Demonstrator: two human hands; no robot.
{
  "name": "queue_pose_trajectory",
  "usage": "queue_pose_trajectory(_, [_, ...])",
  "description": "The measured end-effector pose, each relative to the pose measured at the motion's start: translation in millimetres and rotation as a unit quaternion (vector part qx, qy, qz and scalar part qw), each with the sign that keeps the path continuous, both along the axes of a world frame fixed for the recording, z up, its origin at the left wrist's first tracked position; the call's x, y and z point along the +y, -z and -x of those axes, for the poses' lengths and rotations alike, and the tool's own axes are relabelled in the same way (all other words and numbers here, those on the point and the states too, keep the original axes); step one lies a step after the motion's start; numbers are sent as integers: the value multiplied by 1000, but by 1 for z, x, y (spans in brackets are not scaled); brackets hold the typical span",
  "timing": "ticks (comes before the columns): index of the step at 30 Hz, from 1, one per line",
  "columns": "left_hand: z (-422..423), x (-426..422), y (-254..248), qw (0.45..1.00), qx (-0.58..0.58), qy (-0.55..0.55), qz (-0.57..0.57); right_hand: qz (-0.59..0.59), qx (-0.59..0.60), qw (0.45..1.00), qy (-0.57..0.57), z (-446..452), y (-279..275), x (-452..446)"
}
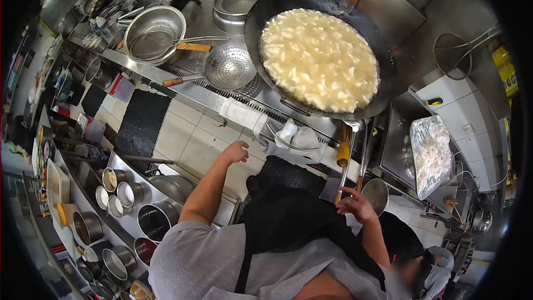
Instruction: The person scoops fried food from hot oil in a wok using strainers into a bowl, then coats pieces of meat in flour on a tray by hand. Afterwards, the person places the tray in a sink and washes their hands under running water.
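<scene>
My left hand (236,152) hangs in the air in front of the counter edge, fingers loosely bent and nothing visible in them. A folded white cloth (242,113) on the counter edge is nearest to it. My right hand (358,206) has its fingers apart beside the wooden handle end of a long metal utensil (342,176); whether they touch I cannot tell. Beyond both hands stands a big black wok (391,69). Many pale, battered-looking pieces (319,58) float in bubbling oil inside it.
Left of the wok lie a perforated ladle (229,66) and a metal bowl with a strainer (155,22). A brush (344,147) hangs at the counter edge. At right, a foil-lined tray (430,158) holds white coated pieces. Pots (158,221) stand lower left. Another person (438,266) is at lower right.
</scene>
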State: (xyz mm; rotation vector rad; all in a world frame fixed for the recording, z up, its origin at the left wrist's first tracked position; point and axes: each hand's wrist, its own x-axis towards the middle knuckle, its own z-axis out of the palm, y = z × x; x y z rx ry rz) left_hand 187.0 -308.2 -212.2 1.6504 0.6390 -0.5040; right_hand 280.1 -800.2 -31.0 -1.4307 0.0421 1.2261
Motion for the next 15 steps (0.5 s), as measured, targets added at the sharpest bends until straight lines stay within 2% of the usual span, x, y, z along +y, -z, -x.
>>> queue_pose_trajectory(1, [-8,3,2,999,-10,-36,34,-3,-1,1000,16,-5,-2,2])
queue_pose_trajectory(4, [-26,-2,-3,999,-14,-39,22,-20,21,999,33,-22,-1,9])
queue_pose_trajectory(6, [-34,-9,1,999,-4,-30,25,-25,35,999,17,-34,6,17])
queue_pose_trajectory(8, [-36,-18,10,998,3,25,62,-7,50,999,-5,-45,19,26])
queue_pose_trajectory(9, [-38,-21,6,998,6,13,58,-26,55,998,-22,-52,34,27])
queue_pose_trajectory(12, [-47,-9,-34,998,10,38,55,-49,86,993,-58,-70,53,47])
queue_pose_trajectory(15, [-55,22,-69,993,-11,-75,91,-53,98,990,-89,-81,58,70])
